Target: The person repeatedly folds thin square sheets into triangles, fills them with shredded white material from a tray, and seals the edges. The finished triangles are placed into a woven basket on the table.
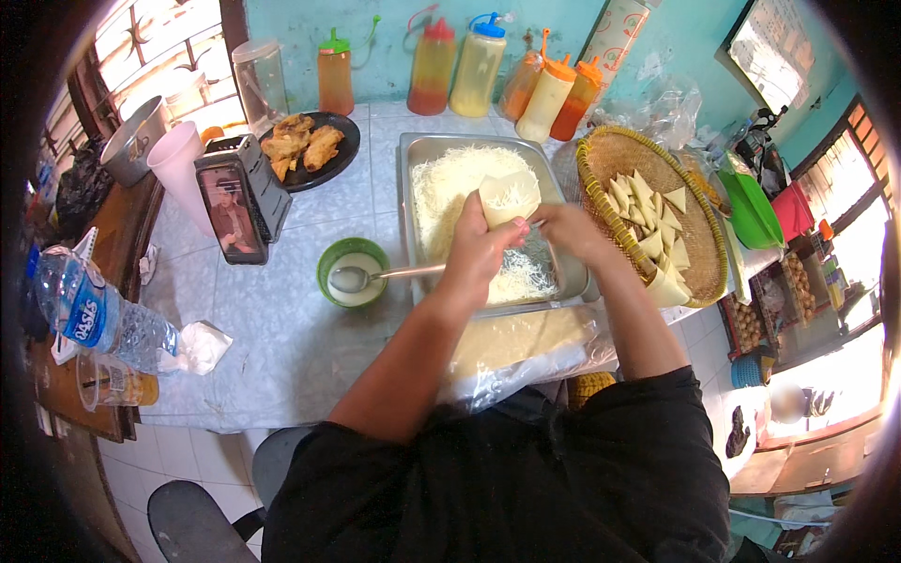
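My left hand point(476, 249) is closed around a pale pastry wrapper point(511, 214) folded into a cone, with shredded white filling point(511, 197) showing at its top. Close by on the right is my right hand point(568, 230), its fingers smeared by motion, so what they hold is unclear. Both hands are over a metal tray point(405, 178) of white shreds. A green bowl point(324, 258) of whitish liquid sits to the left. Across its rim lies a metal spoon point(399, 273), the handle's end passing behind my left hand. Below the tray, a stack of wrappers point(516, 340) lies in clear plastic.
Folded triangular pastries point(648, 211) fill part of a woven basket point(587, 174) at right. Sauce bottles point(479, 70) line the wall. Fried food sits on a black plate point(349, 155), behind a propped phone point(233, 214). A water bottle point(117, 324) and plastic cup point(113, 383) are at left.
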A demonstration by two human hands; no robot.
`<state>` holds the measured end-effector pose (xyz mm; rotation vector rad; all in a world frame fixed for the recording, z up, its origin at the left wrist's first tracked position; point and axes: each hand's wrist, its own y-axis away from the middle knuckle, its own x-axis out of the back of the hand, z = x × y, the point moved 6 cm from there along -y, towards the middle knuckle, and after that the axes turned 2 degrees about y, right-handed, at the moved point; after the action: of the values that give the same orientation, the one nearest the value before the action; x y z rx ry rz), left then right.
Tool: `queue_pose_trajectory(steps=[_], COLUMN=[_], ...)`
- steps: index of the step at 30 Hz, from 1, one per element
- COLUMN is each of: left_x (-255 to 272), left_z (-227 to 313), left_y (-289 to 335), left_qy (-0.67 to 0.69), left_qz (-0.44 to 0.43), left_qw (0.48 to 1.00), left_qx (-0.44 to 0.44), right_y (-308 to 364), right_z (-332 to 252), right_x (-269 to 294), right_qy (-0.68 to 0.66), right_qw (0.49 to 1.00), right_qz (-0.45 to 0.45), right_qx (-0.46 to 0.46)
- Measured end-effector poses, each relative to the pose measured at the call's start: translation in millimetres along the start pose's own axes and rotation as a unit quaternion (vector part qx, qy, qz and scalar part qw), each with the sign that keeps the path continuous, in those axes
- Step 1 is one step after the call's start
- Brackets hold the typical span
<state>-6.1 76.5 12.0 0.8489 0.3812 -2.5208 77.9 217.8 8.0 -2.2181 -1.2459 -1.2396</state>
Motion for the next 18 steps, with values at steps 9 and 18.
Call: queue_pose_trajectory(steps=[9,18], left_x=[5.2,5.6], left_z=[0.9,-4.2], left_y=[-4.4,-3.9], left_qy=[0.044,0.009], left_qz=[-0.015,0.002], left_qw=[0.997,1.0], left_qx=[-0.058,-0.009], right_y=[45.0,34.7], right_z=[-28.3,16.2], right_x=[-50.4,-45.8], right_qy=[0.105,0.039], right_qw=[0.98,0.987], right_qz=[-0.1,-0.156], right_qx=[0.133,-0.015])
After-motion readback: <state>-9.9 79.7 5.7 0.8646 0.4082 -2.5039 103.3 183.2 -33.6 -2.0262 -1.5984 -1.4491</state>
